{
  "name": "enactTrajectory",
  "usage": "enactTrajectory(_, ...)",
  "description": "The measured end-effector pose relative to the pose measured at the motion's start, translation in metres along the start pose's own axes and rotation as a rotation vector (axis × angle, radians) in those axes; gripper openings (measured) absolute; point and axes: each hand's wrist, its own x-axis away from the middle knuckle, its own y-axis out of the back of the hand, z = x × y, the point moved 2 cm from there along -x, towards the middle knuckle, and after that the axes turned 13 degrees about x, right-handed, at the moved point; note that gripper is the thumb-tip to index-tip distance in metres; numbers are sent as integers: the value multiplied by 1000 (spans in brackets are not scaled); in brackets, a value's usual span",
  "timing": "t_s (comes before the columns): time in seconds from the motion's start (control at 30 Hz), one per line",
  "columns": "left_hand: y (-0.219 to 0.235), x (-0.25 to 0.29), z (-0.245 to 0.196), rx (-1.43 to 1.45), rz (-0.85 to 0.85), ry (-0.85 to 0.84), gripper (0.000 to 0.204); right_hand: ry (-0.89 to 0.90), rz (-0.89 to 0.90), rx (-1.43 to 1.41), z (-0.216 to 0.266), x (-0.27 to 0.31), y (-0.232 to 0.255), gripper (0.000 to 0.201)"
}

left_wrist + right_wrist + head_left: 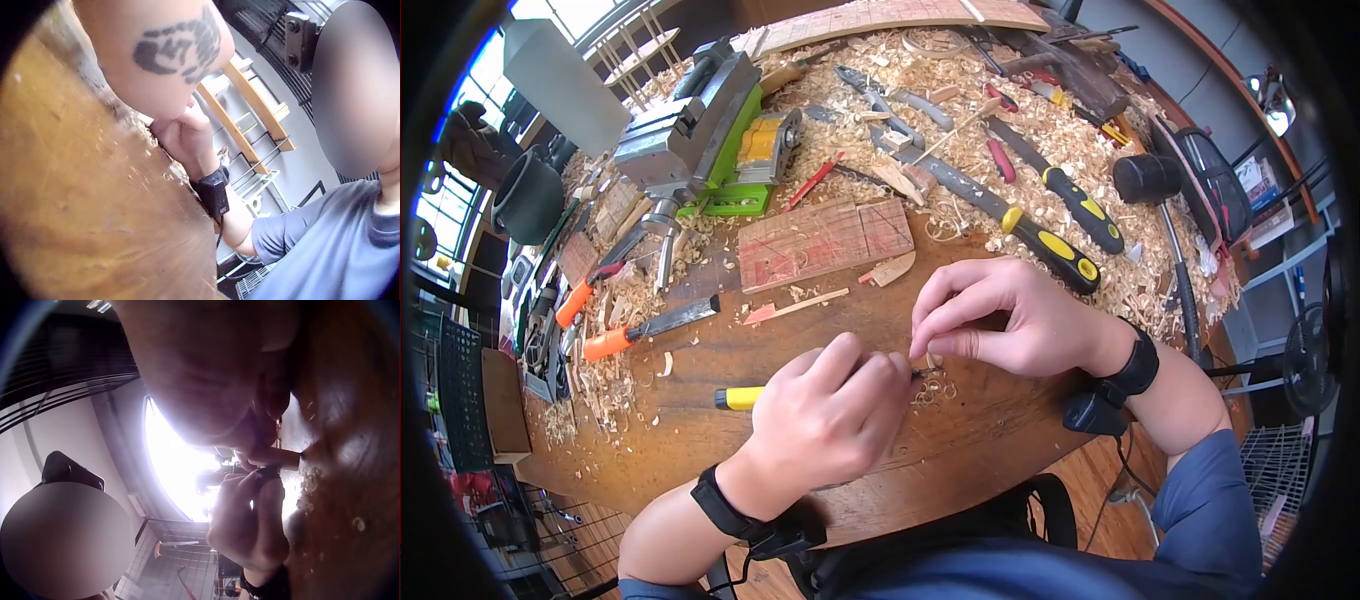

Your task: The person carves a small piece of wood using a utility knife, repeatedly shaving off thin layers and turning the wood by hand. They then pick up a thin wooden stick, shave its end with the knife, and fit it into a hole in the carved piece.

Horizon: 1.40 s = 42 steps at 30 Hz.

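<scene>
My left hand point(830, 410) curls around a yellow utility knife point(745, 398), whose black-capped end sticks out to the left; its blade is hidden. Close against it, my right hand point(1030, 315) pinches a small piece of wood point(282, 459) between thumb and finger. In the right wrist view, the wood's pale end shows right at the left fingertips, beside a black part point(270, 471). Below the hands lie a few curled shavings point(935, 388) on the wooden table point(700, 440). The left wrist view shows mostly forearm, with the right hand point(190, 140) beyond.
A reddish board point(800, 245) and a thin wood strip point(800, 306) lie ahead. An orange-handled chisel point(607, 343) is at left, a green-based vise point(735, 195) behind it. Rasps with yellow-black handles point(1055, 250) and a black mallet point(1147, 180) lie among shavings at right.
</scene>
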Motion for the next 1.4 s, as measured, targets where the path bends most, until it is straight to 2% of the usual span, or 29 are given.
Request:
enactTrajectory(0.17,-3,1,-1,4,84,-31,31,-11,-7,3,-2,0,1,14)
enactTrajectory(0.33,4,-4,-3,-68,-82,-13,33,13,-22,4,0,0,3,14)
enactTrajectory(0.57,1,-3,-2,-50,-74,-16,32,10,-2,16,0,0,2,14)
enactTrajectory(0.77,-2,-1,-2,-16,7,-3,29,9,-5,-20,2,0,2,14)
enactTrajectory(0.83,-4,-1,-4,-32,95,-14,28,-1,7,5,2,0,2,14)
enactTrajectory(0.97,-6,1,-2,-29,100,-12,28,-10,-23,-4,-1,0,3,15)
enactTrajectory(1.13,2,-6,-4,-67,-65,14,30,-1,-7,-2,1,-1,4,15)
enactTrajectory(1.27,-1,-5,-2,-63,-80,-1,29,16,-20,5,1,-1,3,15)
enactTrajectory(1.4,-3,-4,-3,-46,-21,3,27,2,-5,-31,0,-1,4,16)
